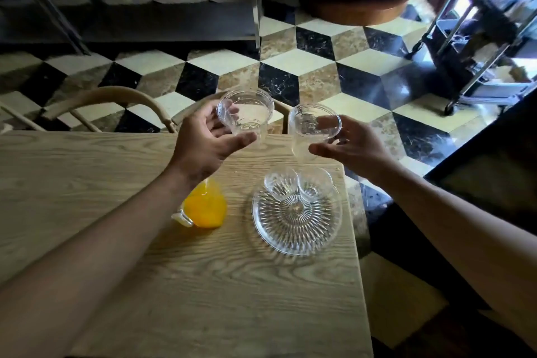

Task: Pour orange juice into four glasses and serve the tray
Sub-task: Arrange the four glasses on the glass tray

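My pale oak table (122, 183) holds the ribbed glass tray (296, 224) with two empty clear glasses (280, 187) at its twelve o'clock; the jug of orange juice (205, 206) sits at nine, unpoured. My left hand (203, 139) and right hand (353, 145) each grip another empty glass.

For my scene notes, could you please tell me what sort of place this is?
Probably a dining room in a home or café. A wooden table with a chair pushed under it stands on a cube-patterned marble floor, and a wheeled metal trolley stands by bright glass at the right.
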